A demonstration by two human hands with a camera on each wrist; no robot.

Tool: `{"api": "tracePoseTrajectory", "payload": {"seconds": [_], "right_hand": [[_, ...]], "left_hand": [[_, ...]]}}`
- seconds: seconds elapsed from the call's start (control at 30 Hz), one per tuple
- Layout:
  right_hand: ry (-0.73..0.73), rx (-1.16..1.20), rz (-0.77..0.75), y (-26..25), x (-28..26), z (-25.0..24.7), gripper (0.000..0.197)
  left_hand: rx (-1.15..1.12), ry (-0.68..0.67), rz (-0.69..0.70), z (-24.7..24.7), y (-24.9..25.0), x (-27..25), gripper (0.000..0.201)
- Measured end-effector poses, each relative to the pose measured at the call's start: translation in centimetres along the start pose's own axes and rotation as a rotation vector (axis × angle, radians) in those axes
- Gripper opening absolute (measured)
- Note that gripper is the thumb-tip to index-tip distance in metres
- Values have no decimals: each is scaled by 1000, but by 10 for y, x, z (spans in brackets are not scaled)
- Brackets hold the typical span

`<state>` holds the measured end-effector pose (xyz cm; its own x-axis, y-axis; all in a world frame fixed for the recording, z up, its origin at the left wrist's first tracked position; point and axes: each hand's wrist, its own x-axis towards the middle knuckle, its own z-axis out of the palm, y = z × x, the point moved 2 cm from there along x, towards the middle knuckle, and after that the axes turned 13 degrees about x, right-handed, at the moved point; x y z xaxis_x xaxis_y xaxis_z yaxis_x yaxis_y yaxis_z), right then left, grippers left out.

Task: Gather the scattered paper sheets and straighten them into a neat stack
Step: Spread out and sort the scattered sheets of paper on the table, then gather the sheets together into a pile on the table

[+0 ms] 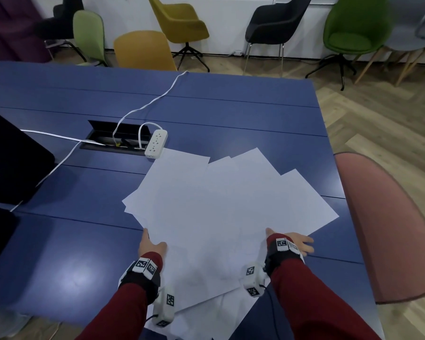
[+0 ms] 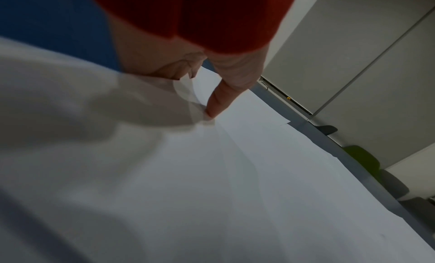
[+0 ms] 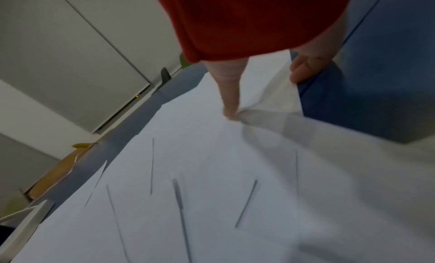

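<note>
Both our hands pinch the fanned paper sheets (image 1: 221, 204) on the blue table (image 1: 59, 253): left hand (image 1: 151, 246) at one edge, right hand (image 1: 292, 242) at the other

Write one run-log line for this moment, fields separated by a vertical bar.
stage: gathering | paper sheets: fanned, overlapping on blue table | left hand: grips left edge | right hand: grips right edge | stack: not yet neat

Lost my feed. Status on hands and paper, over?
Left hand and right hand both pinch the sheets at the near edges. Sheets still fanned, not squared. Power strip touches the far corner.
</note>
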<state>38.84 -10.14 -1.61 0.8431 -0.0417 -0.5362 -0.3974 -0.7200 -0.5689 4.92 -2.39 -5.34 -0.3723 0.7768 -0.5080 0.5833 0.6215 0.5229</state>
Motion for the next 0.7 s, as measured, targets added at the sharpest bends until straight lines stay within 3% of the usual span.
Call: {"api": "tracePoseTrajectory", "payload": {"seconds": [0.13,0.23,0.3,0.37,0.57,0.67,0.7], "right_hand": [[-26,-15,-22,2,1,-1,116],[-98,66,-72,6,7,-2,94],[-165,96,-140,10,10,-4,66],[-216,72,-216,15,12,-6,21],[-421,96,-343,17,11,-12,41],[-348,211,-380,7,17,-23,13],[-294,265,-368,2,22,-30,22]], "left_hand": [[-21,4,-1,1,-1,1,76],[-46,14,-7,4,-2,2,76],[-50,21,-9,7,-2,3,76],[-40,25,-15,9,-3,3,76],[-38,16,-26,15,-1,3,78],[-26,2,-42,15,3,5,77],[-29,1,-45,13,4,5,76]]}}
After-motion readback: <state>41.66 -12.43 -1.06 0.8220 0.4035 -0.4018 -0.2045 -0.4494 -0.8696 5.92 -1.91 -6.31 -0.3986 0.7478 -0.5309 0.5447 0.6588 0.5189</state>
